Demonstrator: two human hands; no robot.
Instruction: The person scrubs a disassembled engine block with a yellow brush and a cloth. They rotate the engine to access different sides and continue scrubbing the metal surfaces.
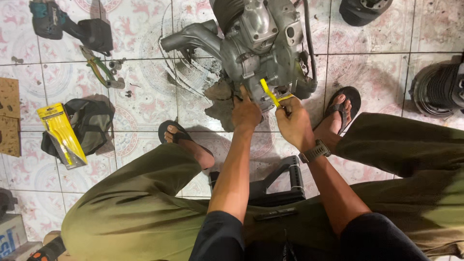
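A grey metal engine (256,43) sits on the tiled floor between my feet. My left hand (245,112) rests against the engine's near lower edge, one finger pointing up onto the metal. Beside it, my right hand (293,122) pinches a thin yellow tool (270,93) that angles up to the engine's bottom edge. A watch is on my right wrist. What the left hand's fingers hold, if anything, is hidden.
A cordless power tool (63,26) and green-handled pliers (99,67) lie at upper left. A yellow blister pack (62,135) rests on a dark bag (84,123). Finned cylinder parts lie at right (435,92) and top (362,9). I sit on a low black stool (280,186).
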